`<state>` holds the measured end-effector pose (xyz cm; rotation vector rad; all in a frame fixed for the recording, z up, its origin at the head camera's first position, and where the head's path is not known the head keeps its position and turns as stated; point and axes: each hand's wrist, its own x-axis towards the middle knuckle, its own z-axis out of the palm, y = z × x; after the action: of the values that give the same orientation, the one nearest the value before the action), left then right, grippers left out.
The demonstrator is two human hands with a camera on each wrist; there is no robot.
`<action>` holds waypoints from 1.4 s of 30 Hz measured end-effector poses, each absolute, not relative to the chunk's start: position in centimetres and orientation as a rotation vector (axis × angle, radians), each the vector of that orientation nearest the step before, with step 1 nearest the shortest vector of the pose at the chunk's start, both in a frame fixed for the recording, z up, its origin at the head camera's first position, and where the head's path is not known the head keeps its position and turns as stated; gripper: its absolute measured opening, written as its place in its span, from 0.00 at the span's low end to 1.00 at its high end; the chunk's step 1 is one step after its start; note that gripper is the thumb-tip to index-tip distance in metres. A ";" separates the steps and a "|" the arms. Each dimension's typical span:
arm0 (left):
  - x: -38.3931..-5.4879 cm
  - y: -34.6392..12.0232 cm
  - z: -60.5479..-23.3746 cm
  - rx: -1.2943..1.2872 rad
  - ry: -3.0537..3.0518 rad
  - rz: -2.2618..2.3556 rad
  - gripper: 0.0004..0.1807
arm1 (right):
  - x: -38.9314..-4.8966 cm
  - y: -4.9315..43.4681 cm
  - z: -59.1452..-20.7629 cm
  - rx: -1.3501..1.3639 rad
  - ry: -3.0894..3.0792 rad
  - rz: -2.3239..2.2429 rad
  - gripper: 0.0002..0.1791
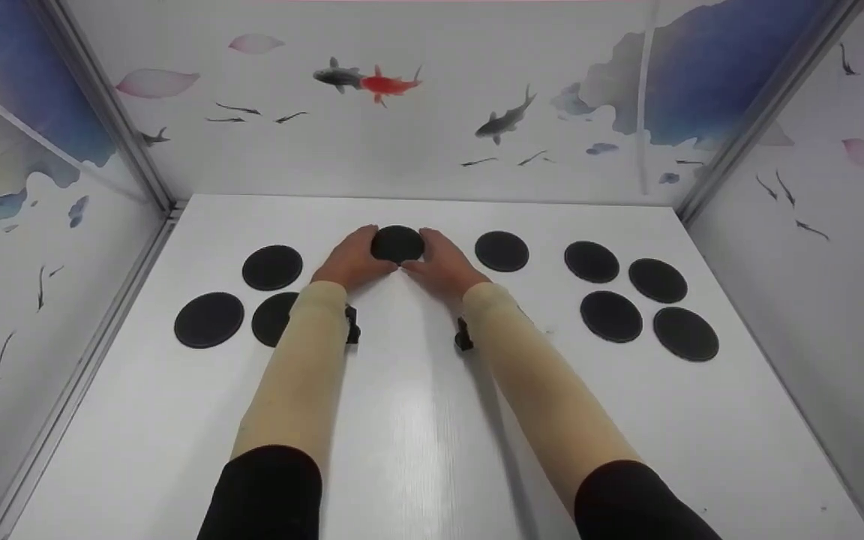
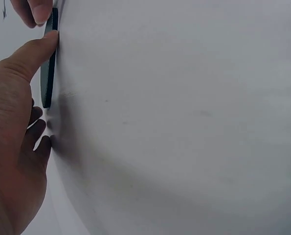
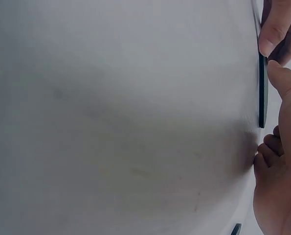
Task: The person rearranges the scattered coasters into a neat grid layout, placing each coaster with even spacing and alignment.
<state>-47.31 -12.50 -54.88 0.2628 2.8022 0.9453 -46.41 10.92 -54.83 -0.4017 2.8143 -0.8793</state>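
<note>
Near the back of the white table, both hands hold one round black coaster (image 1: pixel 397 245) between them. My left hand (image 1: pixel 355 259) grips its left side, the thumb at the near edge and the fingers round the far side. Opposite it, my right hand (image 1: pixel 445 264) grips the right side in the same way, so the two thumbs nearly meet in front. Seen edge-on in the left wrist view, the coaster (image 2: pixel 48 73) is thin and dark, with the left thumb (image 2: pixel 37 51) on it. The right thumb (image 3: pixel 282 77) lies against its edge in the right wrist view.
Left of the hands lie more black coasters (image 1: pixel 272 268), one partly hidden by the left forearm. Another coaster (image 1: pixel 502 251) lies just right of the right hand, and several (image 1: pixel 611 316) lie farther right. Printed walls (image 1: pixel 432 165) enclose the white table (image 1: pixel 402 450) at the back and sides.
</note>
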 end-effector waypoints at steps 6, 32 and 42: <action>-46.8 -12.4 -54.4 0.276 2.798 0.966 0.53 | -46.5 10.8 -54.7 -0.412 2.815 -0.821 0.50; -47.8 -12.6 -54.8 0.347 2.814 0.936 0.47 | -47.7 10.7 -55.2 -0.533 2.817 -0.897 0.46; -48.1 -12.9 -54.3 0.450 2.855 0.919 0.47 | -47.8 11.4 -55.4 -0.510 2.766 -1.035 0.44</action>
<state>-48.09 -12.90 -54.32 0.4499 2.8555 0.9186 -47.79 11.39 -55.39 -0.5101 2.7665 -1.0352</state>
